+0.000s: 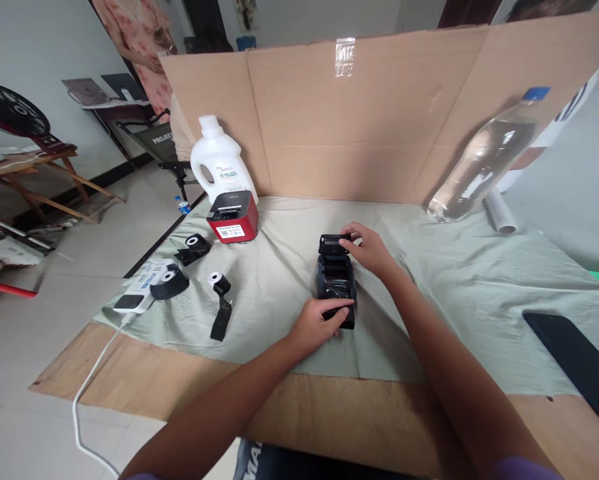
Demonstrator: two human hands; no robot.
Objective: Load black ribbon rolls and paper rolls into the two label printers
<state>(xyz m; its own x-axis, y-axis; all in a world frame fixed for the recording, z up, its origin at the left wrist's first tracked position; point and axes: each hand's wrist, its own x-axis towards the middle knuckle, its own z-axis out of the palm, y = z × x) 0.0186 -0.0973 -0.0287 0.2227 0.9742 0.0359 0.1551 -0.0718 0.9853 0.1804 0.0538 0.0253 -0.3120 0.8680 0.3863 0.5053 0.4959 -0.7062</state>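
A small black portable printer (336,273) lies on the cloth with its lid (333,245) raised at the far end. Inside its bay is something dark and shiny, perhaps a roll; I cannot tell for sure. My left hand (315,325) is closed around the near end of the printer, thumb and forefinger on its top. At the far end, my right hand (368,250) has its fingers closed on the right edge of the raised lid. Left of the printer lies a black roll (220,283) with a white core and a loose tail.
More black rolls (195,247) lie near a white power strip (144,287). A red and black printer (233,217) and a white detergent jug (222,160) stand behind. A cardboard panel (344,127) borders the back; a water bottle (484,160) leans right, above a phone (574,357).
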